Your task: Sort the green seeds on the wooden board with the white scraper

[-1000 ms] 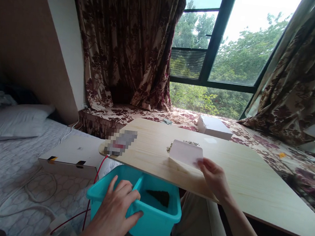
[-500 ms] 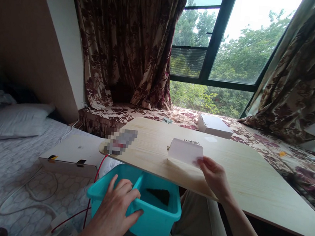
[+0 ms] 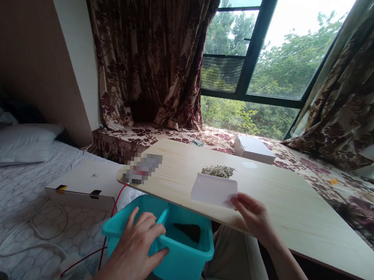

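Note:
My left hand (image 3: pixel 139 242) is closed over the near rim of a turquoise bin (image 3: pixel 180 268), around the end of its middle divider. Some dark grainy stuff (image 3: pixel 191 231) lies in the bin's right compartment. In my right hand (image 3: pixel 253 211) is a thin white rectangular plastic sheet (image 3: pixel 214 190), pinched at its right end. The sheet is held over the near part of the wooden table (image 3: pixel 276 207). Just beyond its far edge lies a spread of small greenish and pale grains (image 3: pixel 219 171), too small to name.
A pixelated object (image 3: pixel 142 168) with a red cable (image 3: pixel 114 201) lies at the table's left end. White boxes stand on the bed (image 3: pixel 84 182) and window seat (image 3: pixel 254 149). A power strip (image 3: pixel 76 271) lies at lower left.
My right hand has drawn the white sheet toward me and slightly left, so more of the grains behind it show. My left hand keeps its hold on the bin.

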Demonstrator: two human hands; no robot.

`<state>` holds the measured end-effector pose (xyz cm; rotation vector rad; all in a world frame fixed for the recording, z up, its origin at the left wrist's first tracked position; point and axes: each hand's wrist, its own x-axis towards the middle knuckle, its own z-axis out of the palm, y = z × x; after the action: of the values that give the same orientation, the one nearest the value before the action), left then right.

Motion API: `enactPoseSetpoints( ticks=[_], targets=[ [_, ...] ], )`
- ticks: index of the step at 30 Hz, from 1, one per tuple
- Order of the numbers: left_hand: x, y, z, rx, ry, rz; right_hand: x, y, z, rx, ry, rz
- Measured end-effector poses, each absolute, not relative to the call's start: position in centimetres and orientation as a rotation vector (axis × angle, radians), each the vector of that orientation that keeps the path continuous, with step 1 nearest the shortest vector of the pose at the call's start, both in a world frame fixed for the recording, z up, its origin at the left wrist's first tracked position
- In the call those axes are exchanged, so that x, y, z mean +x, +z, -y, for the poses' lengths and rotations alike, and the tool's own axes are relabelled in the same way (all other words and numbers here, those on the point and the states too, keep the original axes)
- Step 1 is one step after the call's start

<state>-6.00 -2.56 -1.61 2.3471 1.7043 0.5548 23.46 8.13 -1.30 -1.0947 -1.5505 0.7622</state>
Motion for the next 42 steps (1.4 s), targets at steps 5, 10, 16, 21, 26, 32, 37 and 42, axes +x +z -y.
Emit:
enactPoseSetpoints(
  ticks=[5, 10, 16, 21, 26, 32, 37, 42],
  targets=[
    [-6.1, -1.6, 2.5, 2.36, 0.551, -1.695, 22.9, -0.7, -8.3, -1.08, 0.742, 1.496],
    [-4.9, -1.1, 2.9, 2.416, 0.509, -1.694, 24.2, -0.5, -9.1, -1.135, 0.636, 1.34],
    [-1.9, -1.5, 3.0, 2.472, 0.586, -1.486, 27.7, -1.1, -9.7, -1.292, 0.474, 1.154],
    [0.7, -2.7, 2.4, 2.603, 0.601, -1.332, 28.2, -1.7, -9.0, -1.381, 0.423, 1.213],
    [1.7, -3.5, 2.4, 2.589, 0.555, -1.33, 27.5, -1.7, -9.0, -1.408, 0.416, 1.267],
    [1.8, -2.0, 3.0, 2.514, 0.23, -1.394, 26.7, -1.7, -9.2, -1.402, 0.405, 1.312],
    [2.3, -0.8, 3.2, 2.502, 0.006, -1.408, 26.0, -1.7, -8.9, -1.382, 0.435, 1.341],
    [2.3, -0.7, 3.2, 2.497, 0.005, -1.44, 25.5, -1.5, -8.7, -1.367, 0.502, 1.355]
  ],
)
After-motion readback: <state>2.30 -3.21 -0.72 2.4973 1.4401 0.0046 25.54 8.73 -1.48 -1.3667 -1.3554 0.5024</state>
